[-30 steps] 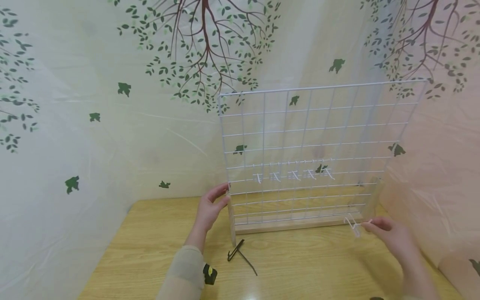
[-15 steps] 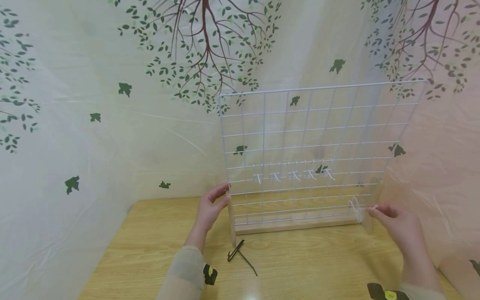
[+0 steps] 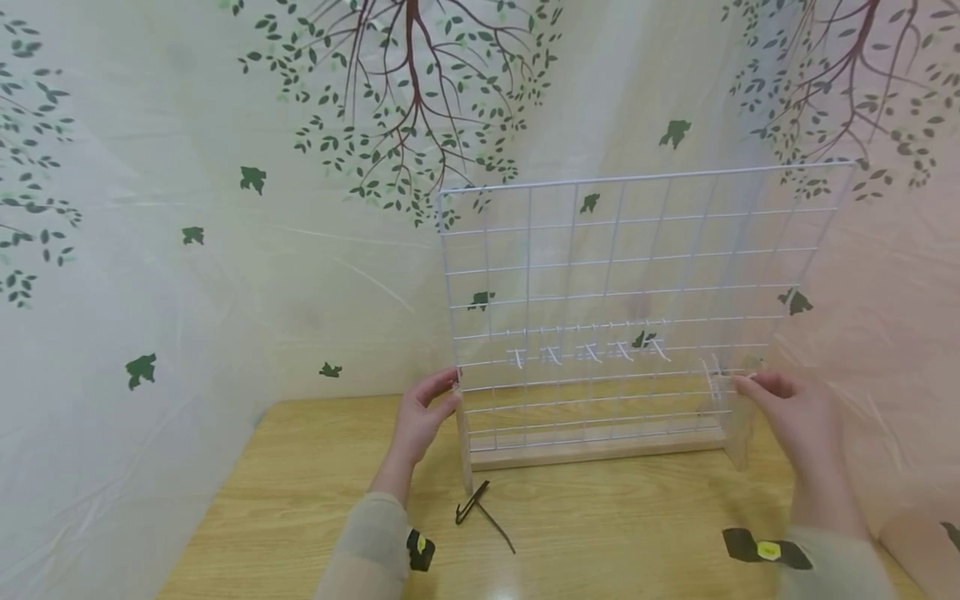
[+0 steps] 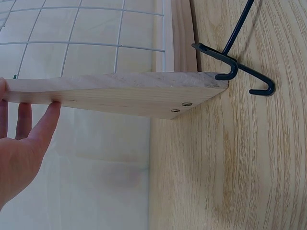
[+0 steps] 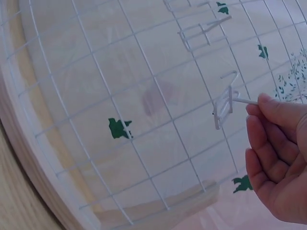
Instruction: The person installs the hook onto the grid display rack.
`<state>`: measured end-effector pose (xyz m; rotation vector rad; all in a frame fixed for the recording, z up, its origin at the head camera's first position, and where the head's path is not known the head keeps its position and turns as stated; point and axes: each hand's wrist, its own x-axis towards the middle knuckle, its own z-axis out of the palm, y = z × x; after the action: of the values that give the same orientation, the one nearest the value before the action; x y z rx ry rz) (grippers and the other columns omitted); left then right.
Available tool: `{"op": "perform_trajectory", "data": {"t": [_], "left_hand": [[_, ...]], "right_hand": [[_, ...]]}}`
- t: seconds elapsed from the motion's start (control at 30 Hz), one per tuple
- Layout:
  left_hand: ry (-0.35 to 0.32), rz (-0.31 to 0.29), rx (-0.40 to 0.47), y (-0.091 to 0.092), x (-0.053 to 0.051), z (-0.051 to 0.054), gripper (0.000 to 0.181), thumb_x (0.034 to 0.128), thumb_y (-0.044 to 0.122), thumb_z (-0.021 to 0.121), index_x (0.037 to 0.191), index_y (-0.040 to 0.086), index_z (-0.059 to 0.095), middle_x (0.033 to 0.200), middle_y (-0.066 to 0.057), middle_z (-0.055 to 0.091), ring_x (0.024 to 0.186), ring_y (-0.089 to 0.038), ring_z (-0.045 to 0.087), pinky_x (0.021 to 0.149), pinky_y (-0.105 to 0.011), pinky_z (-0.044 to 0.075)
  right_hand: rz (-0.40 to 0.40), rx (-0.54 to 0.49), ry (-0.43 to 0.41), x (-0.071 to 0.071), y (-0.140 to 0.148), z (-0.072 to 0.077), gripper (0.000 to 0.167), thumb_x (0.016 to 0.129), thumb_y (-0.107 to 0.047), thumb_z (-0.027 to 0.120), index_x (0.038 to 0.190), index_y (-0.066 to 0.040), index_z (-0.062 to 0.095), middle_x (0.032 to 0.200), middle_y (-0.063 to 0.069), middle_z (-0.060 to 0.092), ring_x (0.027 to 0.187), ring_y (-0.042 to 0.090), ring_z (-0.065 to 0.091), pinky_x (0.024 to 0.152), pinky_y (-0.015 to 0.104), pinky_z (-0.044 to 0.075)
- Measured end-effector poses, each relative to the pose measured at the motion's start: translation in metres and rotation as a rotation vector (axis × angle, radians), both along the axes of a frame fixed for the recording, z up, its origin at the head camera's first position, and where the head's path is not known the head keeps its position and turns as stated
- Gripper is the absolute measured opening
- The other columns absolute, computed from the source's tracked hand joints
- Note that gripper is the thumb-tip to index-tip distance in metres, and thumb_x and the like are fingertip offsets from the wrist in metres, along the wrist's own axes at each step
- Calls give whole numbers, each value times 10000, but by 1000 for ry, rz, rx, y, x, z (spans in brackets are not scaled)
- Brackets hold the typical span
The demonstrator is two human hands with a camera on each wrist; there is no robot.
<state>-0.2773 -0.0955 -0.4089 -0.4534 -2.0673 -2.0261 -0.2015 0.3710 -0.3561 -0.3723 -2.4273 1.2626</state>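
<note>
A white wire grid panel (image 3: 615,250) stands upright in a wooden stand (image 3: 600,450) on the table. My left hand (image 3: 422,417) holds the top of the stand's left side board (image 4: 110,93), its fingertips against the board's outer face. Between thumb and forefinger, my right hand (image 3: 802,417) pinches the rod of a white wire hook (image 5: 224,108). That hook is at the grid's right part, close to or against the wires; whether it is hooked on cannot be told. Several like hooks (image 3: 588,352) hang in a row across the grid's middle.
A black hook (image 3: 472,502) with a long rod lies on the wooden table (image 3: 315,483) by the stand's left foot. Behind the grid hangs a pale sheet (image 3: 337,283) printed with leaves and branches. A pinkish sheet (image 3: 885,350) closes the right side.
My right hand has risen from low in front of the stand's right end to the grid wires, carrying the white hook with it. The left hand has stayed on the side board.
</note>
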Motion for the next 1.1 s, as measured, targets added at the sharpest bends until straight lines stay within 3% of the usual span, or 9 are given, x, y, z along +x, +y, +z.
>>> {"op": "perform_trajectory", "data": {"t": [0.03, 0.27, 0.43, 0.67, 0.87, 1.1], "left_hand": [[1, 3, -4, -1, -3, -4, 390, 898, -63, 667, 1282, -57, 603, 1324, -209, 592, 1234, -355, 529, 879, -333, 565], [5, 0, -7, 0, -2, -3, 387, 890, -69, 669, 1272, -52, 613, 1312, -211, 600, 1229, -360, 535, 876, -354, 568], [3, -6, 3, 0, -2, -3, 391, 888, -68, 673, 1274, -51, 612, 1315, -210, 598, 1233, -352, 532, 870, -331, 569], [6, -13, -1, 0, -1, -3, 388, 896, -63, 664, 1279, -56, 603, 1321, -219, 589, 1234, -365, 526, 882, -355, 566], [10, -11, -8, 0, -1, -4, 381, 902, -59, 657, 1279, -62, 599, 1323, -221, 585, 1230, -358, 530, 884, -371, 567], [1, -5, -4, 0, -2, -3, 389, 901, -49, 665, 1286, -38, 606, 1325, -201, 590, 1236, -349, 529, 898, -370, 560]], "right_hand": [[-7, -11, 13, -2, -2, 2, 514, 903, -509, 673, 1058, -20, 674, 809, -309, 543, 933, 146, 486, 762, 352, 373], [-115, -131, 62, -14, -18, 18, 300, 876, -509, 703, 916, -213, 673, 762, -309, 556, 859, 104, 465, 689, 276, 375], [-169, -159, 113, -22, -26, 26, 218, 868, -473, 728, 881, -266, 659, 770, -273, 575, 815, 54, 490, 634, 172, 421], [-162, -121, 176, -30, -37, 32, 212, 890, -438, 715, 901, -228, 685, 794, -264, 573, 809, 32, 511, 647, 161, 425], [-126, -27, 272, -35, -45, 25, 284, 905, -349, 725, 956, -70, 705, 809, -234, 595, 771, 23, 530, 635, 124, 429], [-49, -49, 194, -32, -47, 4, 405, 932, -382, 683, 1131, -30, 667, 916, -150, 603, 851, 26, 530, 696, 140, 439]]}}
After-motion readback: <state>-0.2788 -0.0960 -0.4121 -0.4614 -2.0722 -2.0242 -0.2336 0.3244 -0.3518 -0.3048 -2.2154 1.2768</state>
